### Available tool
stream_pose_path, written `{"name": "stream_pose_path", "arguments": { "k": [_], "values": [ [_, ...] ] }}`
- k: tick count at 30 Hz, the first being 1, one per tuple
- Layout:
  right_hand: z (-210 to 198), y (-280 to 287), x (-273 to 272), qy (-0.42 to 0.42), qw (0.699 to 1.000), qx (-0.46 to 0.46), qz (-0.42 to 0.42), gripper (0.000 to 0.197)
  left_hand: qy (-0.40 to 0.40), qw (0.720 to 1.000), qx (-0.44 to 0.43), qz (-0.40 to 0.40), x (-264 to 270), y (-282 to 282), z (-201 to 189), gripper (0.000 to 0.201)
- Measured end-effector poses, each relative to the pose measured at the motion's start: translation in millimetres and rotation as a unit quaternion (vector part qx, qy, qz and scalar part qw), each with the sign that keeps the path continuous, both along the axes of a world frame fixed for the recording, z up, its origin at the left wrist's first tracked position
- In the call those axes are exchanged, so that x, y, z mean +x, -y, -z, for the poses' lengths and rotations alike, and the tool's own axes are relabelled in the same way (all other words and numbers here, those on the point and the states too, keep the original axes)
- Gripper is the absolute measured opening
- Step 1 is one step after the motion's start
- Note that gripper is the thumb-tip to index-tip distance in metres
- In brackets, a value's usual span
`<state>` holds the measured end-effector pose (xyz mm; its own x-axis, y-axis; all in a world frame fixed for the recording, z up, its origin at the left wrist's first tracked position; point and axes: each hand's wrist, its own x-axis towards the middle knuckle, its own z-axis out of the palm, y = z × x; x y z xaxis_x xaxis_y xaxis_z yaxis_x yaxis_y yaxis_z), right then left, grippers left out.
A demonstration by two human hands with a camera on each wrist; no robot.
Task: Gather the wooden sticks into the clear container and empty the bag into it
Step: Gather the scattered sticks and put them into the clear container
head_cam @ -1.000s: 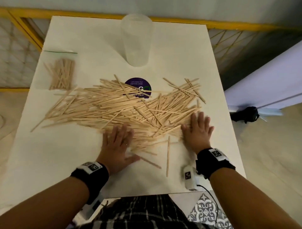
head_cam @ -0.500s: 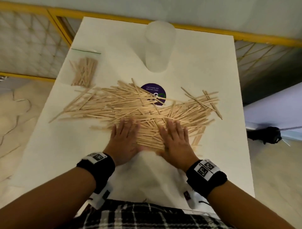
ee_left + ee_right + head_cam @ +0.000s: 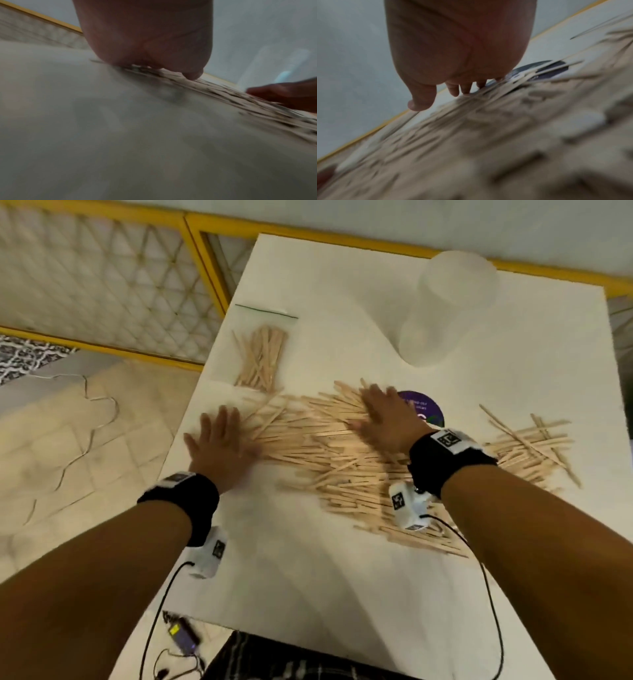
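1. Wooden sticks [image 3: 329, 460]: loose heap across the middle of the white worktop [image 3: 308, 583].
2. Left hand [image 3: 219, 443]: fingers spread flat, at the heap's left edge.
3. Right hand [image 3: 387, 416]: fingers straight, resting flat on the heap.
4. Clear container [image 3: 442, 309]: upright at the far side, apart from the heap.
5. Bag [image 3: 260, 350]: holds sticks, far left.

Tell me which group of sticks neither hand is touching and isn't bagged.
The small loose cluster at the table's right edge, beyond the right hand. The big pile lies under both hands; the far-left bundle sits inside the clear bag.
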<state>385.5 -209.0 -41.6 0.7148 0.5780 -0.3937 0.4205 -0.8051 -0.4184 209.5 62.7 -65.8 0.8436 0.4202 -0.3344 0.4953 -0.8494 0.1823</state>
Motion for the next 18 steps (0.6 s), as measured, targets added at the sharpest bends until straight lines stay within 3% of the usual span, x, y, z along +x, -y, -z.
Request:
{"name": "stream_pose_path", "arguments": {
  "k": [4,8,11,14,16,18],
  "values": [
    [3,10,-41,0.000,0.999,0.006,-0.052,0.076,0.018,0.988,-0.031,0.150,-5,34,4,0.093],
    [-13,21,-53,-0.006,0.998,0.052,-0.018,0.078,0.029,0.957,-0.076,0.278,-10,50,4,0.095],
    [-21,7,-49,0.013,0.998,0.056,0.022,0.071,0.082,0.957,-0.054,0.273,14,37,-1,0.089],
    [-15,-5,-53,0.058,0.998,-0.006,0.020,0.075,0.036,0.964,-0.058,0.256,40,23,-7,0.094],
    [-11,-10,-58,0.087,0.995,-0.038,0.038,0.063,0.047,0.956,-0.032,0.287,47,26,-13,0.089],
    [-13,-14,-59,0.100,0.992,-0.070,0.035,0.047,0.064,0.952,0.001,0.300,50,35,-17,0.072]
  ]
}}
